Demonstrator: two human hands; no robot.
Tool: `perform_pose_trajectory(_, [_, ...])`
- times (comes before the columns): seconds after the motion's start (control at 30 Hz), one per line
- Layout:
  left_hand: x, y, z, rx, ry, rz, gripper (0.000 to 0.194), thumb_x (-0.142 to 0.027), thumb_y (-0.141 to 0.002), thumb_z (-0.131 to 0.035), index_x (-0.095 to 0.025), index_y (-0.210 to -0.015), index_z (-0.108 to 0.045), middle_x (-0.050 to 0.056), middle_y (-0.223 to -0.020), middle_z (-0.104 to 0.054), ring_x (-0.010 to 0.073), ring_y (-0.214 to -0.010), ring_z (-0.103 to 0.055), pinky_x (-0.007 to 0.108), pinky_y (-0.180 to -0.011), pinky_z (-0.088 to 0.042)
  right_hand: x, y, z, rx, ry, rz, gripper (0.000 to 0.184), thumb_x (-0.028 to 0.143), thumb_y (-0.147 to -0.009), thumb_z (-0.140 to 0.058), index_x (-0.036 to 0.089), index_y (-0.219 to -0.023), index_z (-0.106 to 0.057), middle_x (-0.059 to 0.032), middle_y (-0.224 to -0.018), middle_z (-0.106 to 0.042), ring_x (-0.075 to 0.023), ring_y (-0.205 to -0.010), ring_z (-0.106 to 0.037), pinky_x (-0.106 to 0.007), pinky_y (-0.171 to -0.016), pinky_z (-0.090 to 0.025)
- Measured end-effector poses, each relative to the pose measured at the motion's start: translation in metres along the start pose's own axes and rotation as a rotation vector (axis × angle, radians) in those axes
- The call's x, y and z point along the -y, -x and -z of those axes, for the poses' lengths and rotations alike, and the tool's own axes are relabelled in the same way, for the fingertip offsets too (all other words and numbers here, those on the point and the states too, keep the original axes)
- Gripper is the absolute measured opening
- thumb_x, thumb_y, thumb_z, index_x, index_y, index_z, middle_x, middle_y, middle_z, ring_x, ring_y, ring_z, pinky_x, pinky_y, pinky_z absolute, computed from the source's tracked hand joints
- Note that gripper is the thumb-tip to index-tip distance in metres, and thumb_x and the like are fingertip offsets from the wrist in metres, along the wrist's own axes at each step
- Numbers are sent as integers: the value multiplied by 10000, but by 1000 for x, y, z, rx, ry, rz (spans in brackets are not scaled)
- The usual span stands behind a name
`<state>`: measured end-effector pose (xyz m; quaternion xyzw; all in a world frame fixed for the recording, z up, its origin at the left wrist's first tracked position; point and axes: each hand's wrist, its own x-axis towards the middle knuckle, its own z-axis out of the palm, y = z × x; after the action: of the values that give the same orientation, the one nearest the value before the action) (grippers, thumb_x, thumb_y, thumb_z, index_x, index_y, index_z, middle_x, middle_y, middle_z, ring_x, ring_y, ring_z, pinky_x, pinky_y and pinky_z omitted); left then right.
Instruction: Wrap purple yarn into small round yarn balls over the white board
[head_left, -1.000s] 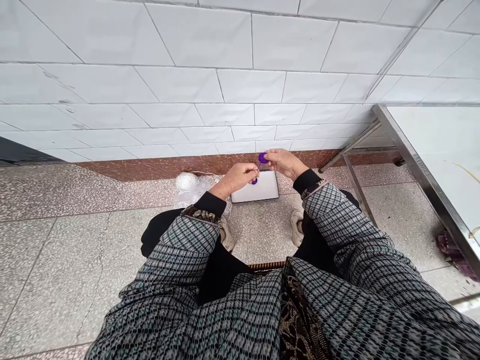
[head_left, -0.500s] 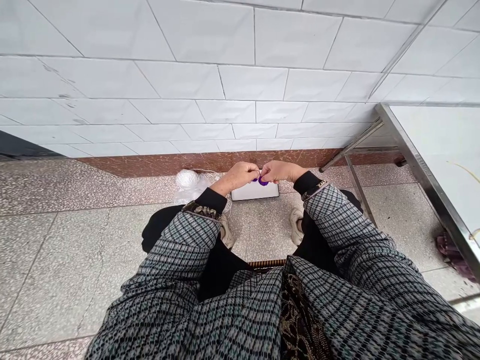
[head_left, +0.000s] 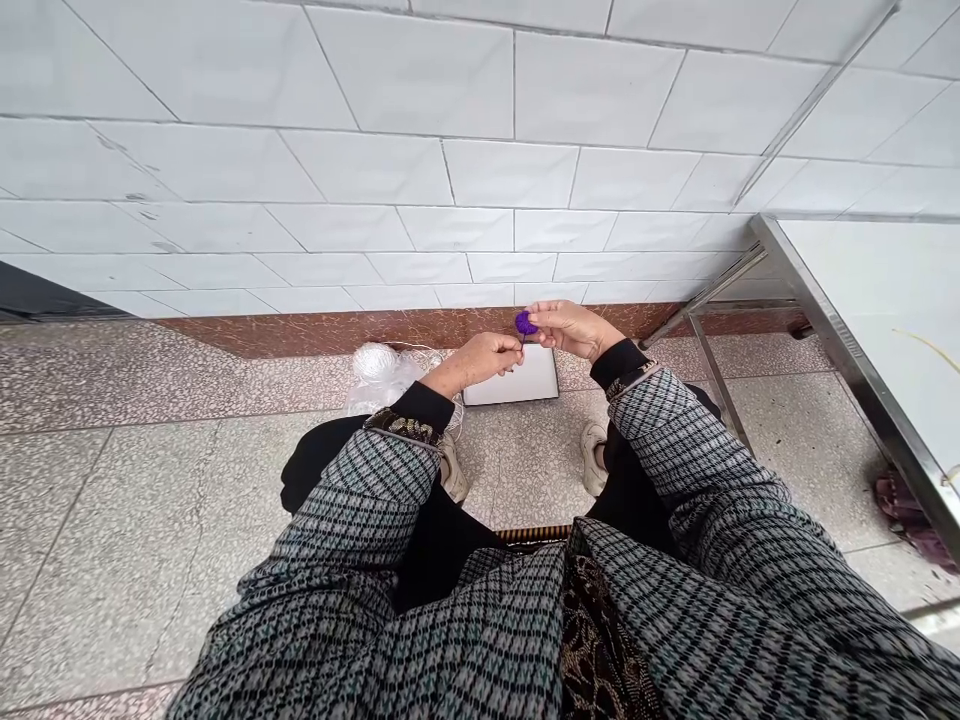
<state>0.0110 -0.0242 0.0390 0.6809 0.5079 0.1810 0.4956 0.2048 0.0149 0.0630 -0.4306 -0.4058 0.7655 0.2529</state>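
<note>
Near the box (head_left: pixel 534 380), the right hand (head_left: pixel 568 326) pinched purple yarn (head_left: pixel 524 323); the left hand (head_left: pixel 480 361), fingertips together, seemed to grip its strand (head_left: pixel 523 340). White yarn (head_left: pixel 374 361) lay left of the box.

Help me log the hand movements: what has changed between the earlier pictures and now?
The right hand has risen with the purple bundle, which half a second ago was low beside the left hand, to about its height a second ago. A purple strand shows again between the hands. No new grasp or release shows. The white yarn ball and shallow white tray stayed put.
</note>
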Motion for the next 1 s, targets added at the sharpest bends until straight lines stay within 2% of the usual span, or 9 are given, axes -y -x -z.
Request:
perform_pose_trajectory(0.13, [4,-3,1,-45,-52,9,177,-205,-829,-606,-182,-661,-655,-24,-560,-572,132,-575,-528,268,-634,-406,-2,2,3,140,394,-84,148,14,-870,-743,138,-795,-713,21,-611,-649,-66,-509,-535,-162,-471,-422])
perform_pose_trajectory(0.2, [5,-4,2,-55,-78,-1,204,-200,-832,-588,-183,-633,-631,-26,-552,-561,128,-571,-514,265,-611,-376,-6,0,2,123,597,-107,191,-22,-849,-739,126,-730,-720,26,-568,-619,-61,-483,-507,-167,-449,-400])
perform_pose_trajectory(0.27, [5,-4,1,-46,-76,-27,210,-193,-844,-568,-179,-644,-630,-24,-562,-569,121,-568,-513,258,-603,-370,-10,-3,-2,54,695,-114,247,-49,-853,-722,124,-678,-704,35,-515,-575,-60,-455,-476,-173,-427,-381])
perform_pose_trajectory(0.33, [4,-3,0,-50,-64,-69,202,-187,-858,-556,-175,-672,-636,-20,-579,-579,118,-572,-521,251,-609,-382,-15,-7,-7,-55,630,-81,286,-69,-877,-684,131,-673,-683,37,-503,-573,-59,-441,-466,-174,-414,-372])
perform_pose_trajectory(0.47, [0,0,-2,-126,-68,-114,197,-161,-873,-542,-177,-694,-623,-18,-609,-575,119,-603,-531,245,-629,-391,-18,-11,-14,-191,270,-27,297,-59,-951,-628,139,-735,-675,11,-573,-659,-58,-478,-550,-150,-433,-392])
perform_pose_trajectory(0.53, [-2,2,-1,-165,-87,-121,206,-155,-878,-542,-179,-688,-619,-19,-616,-567,119,-614,-521,246,-635,-381,-17,-10,-16,-180,172,-55,292,-22,-986,-630,136,-746,-687,-15,-608,-698,-77,-536,-632,-147,-456,-422])
perform_pose_trajectory(0.67, [-2,5,3,-180,-125,-167,234,-162,-881,-547,-178,-654,-599,-23,-619,-552,116,-621,-497,249,-636,-360,-15,-8,-13,-118,134,-81,308,54,-1037,-633,128,-749,-714,-50,-668,-746,-106,-632,-724,-149,-469,-444])
perform_pose_trajectory(0.87, [1,4,3,-232,-165,-223,227,-141,-864,-559,-179,-644,-599,-19,-642,-572,122,-649,-504,253,-659,-372,-16,-8,-10,-111,89,-92,208,21,-968,-720,126,-788,-729,-47,-716,-768,-115,-665,-741,-148,-489,-470])
perform_pose_trajectory(1.0, [2,3,1,-194,-93,-180,216,-129,-874,-562,-174,-669,-611,-20,-641,-590,120,-636,-532,246,-661,-400,-16,-12,-11,-162,45,-28,235,-24,-974,-674,113,-793,-733,-21,-653,-724,-69,-568,-638,-133,-470,-428])
